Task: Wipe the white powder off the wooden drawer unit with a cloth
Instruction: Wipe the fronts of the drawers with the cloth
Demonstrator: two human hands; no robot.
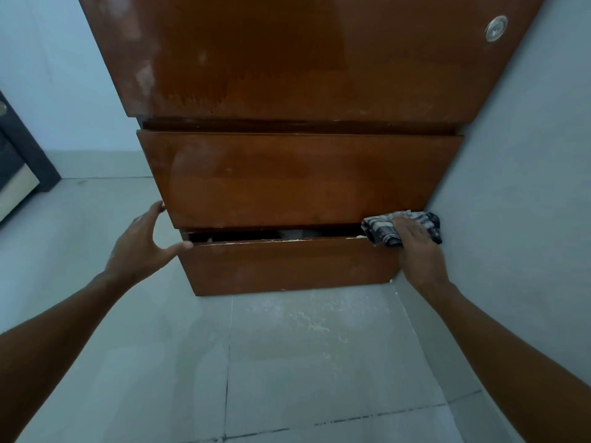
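While the right hand (pixel 415 247) presses the cloth (pixel 401 227) on the lower drawer's (pixel 287 266) top edge, its powder streak runs leftward — toward the left hand (pixel 144 241), fingers spread, empty.

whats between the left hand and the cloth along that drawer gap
In the head view, only the bottom drawer's top edge, flecked with white powder, and the dark gap above it lie between the left hand and the cloth.

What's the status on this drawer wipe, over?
Right hand presses checked cloth on bottom drawer's top right corner. Left hand open at its left end. Nothing blocking.
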